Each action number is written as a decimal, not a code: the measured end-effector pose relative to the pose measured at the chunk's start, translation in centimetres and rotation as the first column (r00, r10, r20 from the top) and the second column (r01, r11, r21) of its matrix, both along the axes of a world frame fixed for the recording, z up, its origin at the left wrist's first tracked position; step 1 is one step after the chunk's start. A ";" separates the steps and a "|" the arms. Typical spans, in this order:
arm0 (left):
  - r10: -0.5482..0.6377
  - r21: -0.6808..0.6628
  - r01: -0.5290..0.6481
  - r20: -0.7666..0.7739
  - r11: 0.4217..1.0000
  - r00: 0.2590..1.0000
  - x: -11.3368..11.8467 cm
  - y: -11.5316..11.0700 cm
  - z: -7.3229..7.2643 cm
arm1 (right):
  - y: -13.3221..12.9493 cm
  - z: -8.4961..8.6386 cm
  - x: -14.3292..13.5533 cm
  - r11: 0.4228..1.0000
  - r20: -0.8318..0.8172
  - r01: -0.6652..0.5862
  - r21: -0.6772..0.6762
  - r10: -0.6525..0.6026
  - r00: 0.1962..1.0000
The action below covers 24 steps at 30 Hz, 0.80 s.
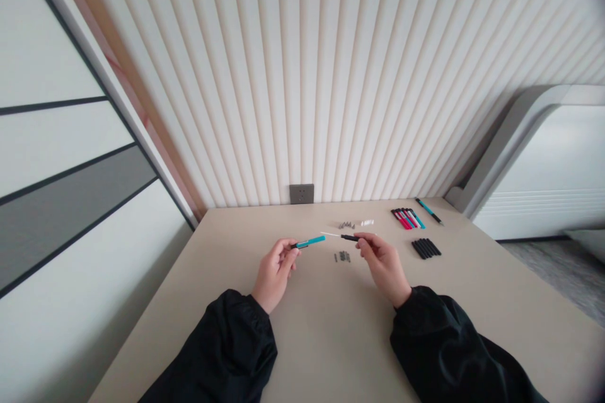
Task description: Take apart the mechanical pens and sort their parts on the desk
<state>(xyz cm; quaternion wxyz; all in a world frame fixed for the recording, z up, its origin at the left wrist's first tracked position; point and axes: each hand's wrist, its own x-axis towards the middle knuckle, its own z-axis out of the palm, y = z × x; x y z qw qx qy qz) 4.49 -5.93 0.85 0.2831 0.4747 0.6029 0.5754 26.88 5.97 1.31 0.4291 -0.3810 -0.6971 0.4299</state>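
My left hand (278, 266) is closed on a teal pen barrel (312, 241) with a black clip end, its teal end pointing right. Opposite it, my right hand (382, 261) pinches a black pen grip (348, 237), from which a thin white refill (331, 234) sticks out to the left. The refill's tip is close to the barrel's end; whether they touch I cannot tell. Below the gap between my hands lie small dark metal parts (343, 257), probably springs, too small to be sure. Small grey pointed pieces (346, 225) and small white pieces (367, 223) sit just behind.
On the table's right side lie a row of red, white and teal pen barrels (408, 218), a row of black grips (426, 248) and a whole teal pen (429, 211). A ribbed wall with a socket (301, 193) borders the table's (312, 340) far edge.
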 end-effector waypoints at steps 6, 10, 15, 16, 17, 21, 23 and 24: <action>0.016 -0.030 -0.018 -0.079 0.999 0.997 -0.2 0.2 -0.7 | 0.4 -0.1 0.7 1.000 -0.067 0.026 0.009 -0.026 0.997; 0.008 -0.034 -0.010 -0.075 0.999 0.997 -0.1 0.2 -0.6 | 0.3 0.0 0.7 0.999 -0.045 0.044 0.010 -0.043 0.998; 0.019 -0.037 -0.021 -0.047 0.999 0.999 -0.1 0.2 -0.4 | 0.4 -0.1 0.8 0.998 -0.049 0.055 0.002 -0.055 0.997; 0.020 -0.039 -0.022 -0.040 0.999 0.999 -0.1 0.2 -0.4 | 0.4 -0.1 0.8 0.998 -0.053 0.059 -0.001 -0.059 0.997; 0.023 -0.040 -0.024 -0.033 0.999 0.999 -0.1 0.2 -0.4 | 0.4 -0.1 0.8 0.998 -0.054 0.062 -0.003 -0.062 0.997; 0.017 -0.045 -0.018 -0.026 0.999 1.000 0.0 0.2 -0.3 | 0.3 0.0 0.8 0.999 -0.028 0.052 0.010 -0.051 0.998; 0.003 -0.043 -0.005 -0.036 0.999 0.999 0.1 0.2 -0.4 | 0.3 0.0 0.8 0.999 -0.011 0.042 0.020 -0.042 0.999; -0.004 -0.042 0.002 -0.043 0.999 0.999 0.1 0.1 -0.3 | 0.3 0.0 0.8 0.999 -0.004 0.038 0.023 -0.038 0.999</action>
